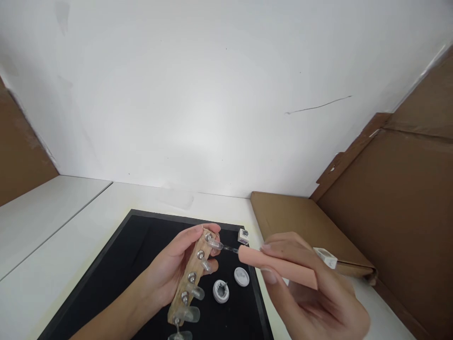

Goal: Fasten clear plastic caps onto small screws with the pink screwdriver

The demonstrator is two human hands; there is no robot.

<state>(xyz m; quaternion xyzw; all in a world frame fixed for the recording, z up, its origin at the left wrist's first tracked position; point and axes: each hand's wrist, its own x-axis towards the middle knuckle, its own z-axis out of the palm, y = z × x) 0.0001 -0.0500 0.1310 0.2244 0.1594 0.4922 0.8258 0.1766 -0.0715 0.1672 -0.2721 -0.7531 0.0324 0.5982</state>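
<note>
My left hand is wrapped round a wooden strip that slants up away from me. Several metal posts on the strip carry clear nail tips pointing right. Between its thumb and fingers, my right hand pinches a peach-coloured brush handle. The handle's thin brush end points left and reaches the tip of the topmost nail tip. Below the brush, a small white open jar stands on the black mat, with a round white lid beside it.
The black mat lies on a white table. A small white block sits at its upper right corner. Further right are a flat cardboard box, a white box and a cardboard wall. A white wall rises behind.
</note>
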